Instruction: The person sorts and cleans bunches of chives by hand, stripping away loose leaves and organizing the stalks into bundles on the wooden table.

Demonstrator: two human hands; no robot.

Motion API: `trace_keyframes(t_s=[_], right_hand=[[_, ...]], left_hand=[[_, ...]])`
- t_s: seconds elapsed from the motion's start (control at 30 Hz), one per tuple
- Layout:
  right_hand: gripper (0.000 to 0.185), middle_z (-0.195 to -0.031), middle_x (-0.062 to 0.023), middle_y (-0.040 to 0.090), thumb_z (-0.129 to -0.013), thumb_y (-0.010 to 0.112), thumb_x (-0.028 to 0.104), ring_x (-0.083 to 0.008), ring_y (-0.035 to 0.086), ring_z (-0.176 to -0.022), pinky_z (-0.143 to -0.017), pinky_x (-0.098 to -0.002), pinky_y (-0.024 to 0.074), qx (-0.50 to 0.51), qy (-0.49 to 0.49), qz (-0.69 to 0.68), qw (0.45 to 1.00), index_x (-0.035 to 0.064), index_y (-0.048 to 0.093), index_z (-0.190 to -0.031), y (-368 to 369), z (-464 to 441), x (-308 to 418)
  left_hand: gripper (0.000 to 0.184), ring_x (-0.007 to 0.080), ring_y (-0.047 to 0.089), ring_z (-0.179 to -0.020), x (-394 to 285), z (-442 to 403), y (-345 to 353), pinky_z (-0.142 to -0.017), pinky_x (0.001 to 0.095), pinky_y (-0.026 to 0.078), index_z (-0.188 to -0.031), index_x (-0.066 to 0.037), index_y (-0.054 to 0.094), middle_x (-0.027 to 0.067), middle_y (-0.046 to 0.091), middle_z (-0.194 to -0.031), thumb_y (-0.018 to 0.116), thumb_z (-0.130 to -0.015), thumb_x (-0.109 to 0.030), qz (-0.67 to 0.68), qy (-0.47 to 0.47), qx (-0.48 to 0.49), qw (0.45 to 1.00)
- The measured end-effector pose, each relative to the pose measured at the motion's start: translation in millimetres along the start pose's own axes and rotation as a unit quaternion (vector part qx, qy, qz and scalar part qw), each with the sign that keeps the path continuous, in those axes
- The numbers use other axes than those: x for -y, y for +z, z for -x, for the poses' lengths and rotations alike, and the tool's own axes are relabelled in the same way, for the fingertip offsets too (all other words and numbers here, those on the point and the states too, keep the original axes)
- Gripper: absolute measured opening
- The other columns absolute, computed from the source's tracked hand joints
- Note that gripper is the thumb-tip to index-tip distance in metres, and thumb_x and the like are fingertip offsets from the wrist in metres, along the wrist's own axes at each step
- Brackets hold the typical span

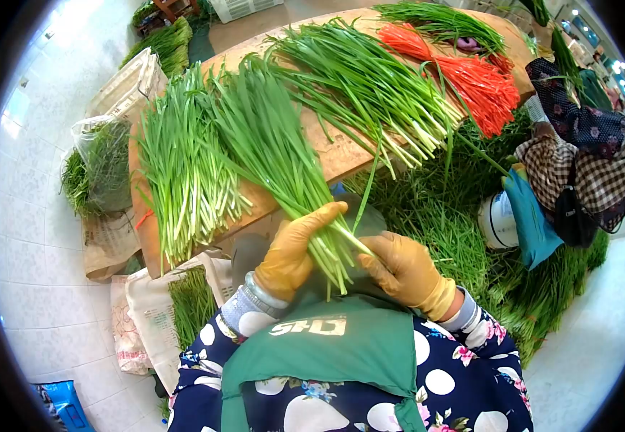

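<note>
My gloved left hand (pixel 287 255) is wrapped round a bunch of garlic chives (pixel 273 137). Its green leaves lie across the table edge, and the pale stem ends point down toward my apron. My right hand (pixel 406 270), in the same kind of yellow glove, is closed at the right side of those stem ends, with a chive stalk (pixel 359 245) between thumb and fingers. To the left on the table lies a pile of chives (pixel 190 165), stems toward me. Another pile of chives (pixel 377 86) spreads to the right, beside a bundle of red strips (pixel 474 83).
The wooden table (pixel 341 155) has a curved edge. Loose greens (pixel 449 230) heap on the floor at right, near a white bucket (pixel 496 219). A person in a checked garment (pixel 579 162) is at far right. White crates (pixel 150 302) and a bag of greens (pixel 104 165) stand left.
</note>
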State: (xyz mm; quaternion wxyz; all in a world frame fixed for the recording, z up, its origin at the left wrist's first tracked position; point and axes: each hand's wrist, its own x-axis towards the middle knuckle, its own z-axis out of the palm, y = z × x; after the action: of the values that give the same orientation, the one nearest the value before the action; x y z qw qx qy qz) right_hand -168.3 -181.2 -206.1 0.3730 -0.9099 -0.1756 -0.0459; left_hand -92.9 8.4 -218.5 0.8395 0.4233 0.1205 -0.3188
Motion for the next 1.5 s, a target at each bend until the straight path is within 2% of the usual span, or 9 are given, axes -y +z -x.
trace_keyframes(t_s=[0.13, 0.43, 0.57, 0.63, 0.73, 0.93, 1.1, 1.3, 1.5], right_hand=[[0.030, -0.090, -0.0131, 0.066, -0.090, 0.064, 0.027, -0.0194, 0.063, -0.083, -0.076, -0.0306, 0.0479, -0.028, 0.232, -0.324, 0.917, 0.0000, 0.065, -0.102, 15.2, -13.6, -7.3], [0.019, -0.085, -0.0060, 0.065, -0.090, 0.064, 0.020, -0.0111, 0.058, -0.078, -0.071, -0.0275, 0.0463, -0.102, 0.254, -0.418, 0.866, 0.0011, 0.068, -0.093, 25.4, 3.3, -19.1], [0.023, -0.081, -0.0070, 0.064, -0.088, 0.065, 0.025, -0.0167, 0.058, -0.073, -0.066, -0.0302, 0.0459, 0.009, 0.282, -0.345, 0.895, 0.0019, 0.067, -0.093, -5.6, 37.9, -33.9], [0.019, -0.082, -0.0118, 0.065, -0.087, 0.064, 0.022, -0.0257, 0.061, -0.075, -0.067, -0.0350, 0.0482, 0.107, 0.240, -0.087, 0.961, 0.0036, 0.065, -0.089, -16.0, 63.1, -60.1], [0.016, -0.082, -0.0137, 0.063, -0.085, 0.066, 0.017, -0.0269, 0.063, -0.077, -0.067, -0.0353, 0.0500, 0.297, 0.311, 0.248, 0.868, 0.0071, 0.066, -0.098, -17.3, 92.6, -98.7], [0.016, -0.074, -0.0102, 0.057, -0.087, 0.064, 0.025, -0.0308, 0.059, -0.065, -0.056, -0.0419, 0.0478, -0.171, 0.041, 0.242, 0.954, 0.0099, 0.059, -0.092, -53.0, -9.9, -24.4], [0.033, -0.077, -0.0164, 0.065, -0.089, 0.058, 0.037, -0.0377, 0.063, -0.069, -0.062, -0.0449, 0.0502, 0.060, 0.248, 0.315, 0.914, 0.0048, 0.061, -0.084, -36.5, -81.1, -36.7], [0.024, -0.072, -0.0193, 0.062, -0.088, 0.059, 0.031, -0.0383, 0.062, -0.069, -0.061, -0.0470, 0.0486, -0.083, 0.150, 0.137, 0.976, 0.0079, 0.062, -0.084, -51.0, -70.6, -40.6], [0.012, -0.074, -0.0126, 0.059, -0.085, 0.062, 0.022, -0.0323, 0.060, -0.067, -0.058, -0.0424, 0.0486, -0.211, -0.014, 0.298, 0.931, 0.0108, 0.061, -0.081, -67.0, -63.2, -33.2]], left_hand=[[0.025, 0.0154, 0.066, -0.085, 3.5, 3.0, 3.4, -0.073, 0.0263, 0.053, -0.108, 0.000, 0.066, 0.0074, 0.069, -0.098, 0.067, -0.089, -0.015, -0.005, -0.014, 0.012, 1.000], [0.021, 0.0162, 0.065, -0.080, 7.8, -2.9, -0.9, -0.072, 0.0262, 0.053, -0.106, 0.001, 0.066, 0.0083, 0.068, -0.095, 0.066, -0.088, -0.011, 0.014, 0.019, -0.021, 0.999], [0.020, 0.0148, 0.064, -0.082, 7.8, -7.1, -9.2, -0.071, 0.0283, 0.052, -0.105, -0.001, 0.067, 0.0049, 0.068, -0.094, 0.066, -0.088, -0.012, 0.014, 0.010, -0.017, 1.000], [0.024, 0.0206, 0.067, -0.088, 4.6, -6.0, -13.3, -0.079, 0.0367, 0.057, -0.109, 0.000, 0.062, 0.0094, 0.068, -0.100, 0.066, -0.087, -0.008, 0.098, -0.033, 0.007, 0.995], [0.025, 0.0268, 0.064, -0.102, 3.5, -8.9, -20.5, -0.092, 0.0516, 0.051, -0.113, -0.002, 0.061, 0.0101, 0.067, -0.107, 0.060, -0.089, -0.005, 0.169, -0.052, 0.073, 0.982], [0.057, 0.0194, 0.064, -0.094, 6.0, -13.4, -29.2, -0.092, 0.0399, 0.052, -0.140, -0.003, 0.038, 0.0090, 0.062, -0.112, 0.062, -0.090, -0.013, 0.254, -0.045, 0.226, 0.939], [0.063, 0.0106, 0.052, -0.076, -1.8, -4.5, -18.6, -0.084, 0.0320, 0.048, -0.141, -0.001, 0.035, 0.0005, 0.055, -0.092, 0.066, -0.088, -0.013, 0.220, -0.020, 0.250, 0.943], [0.041, 0.0130, 0.054, -0.074, -29.9, 11.0, -20.1, -0.079, 0.0349, 0.048, -0.127, -0.001, 0.047, 0.0033, 0.052, -0.088, 0.059, -0.088, -0.004, 0.214, 0.023, 0.179, 0.960], [0.037, 0.0166, 0.058, -0.079, -14.1, -11.4, -27.8, -0.082, 0.0362, 0.052, -0.125, -0.001, 0.047, 0.0081, 0.058, -0.101, 0.058, -0.090, -0.005, 0.232, 0.002, 0.159, 0.960]])
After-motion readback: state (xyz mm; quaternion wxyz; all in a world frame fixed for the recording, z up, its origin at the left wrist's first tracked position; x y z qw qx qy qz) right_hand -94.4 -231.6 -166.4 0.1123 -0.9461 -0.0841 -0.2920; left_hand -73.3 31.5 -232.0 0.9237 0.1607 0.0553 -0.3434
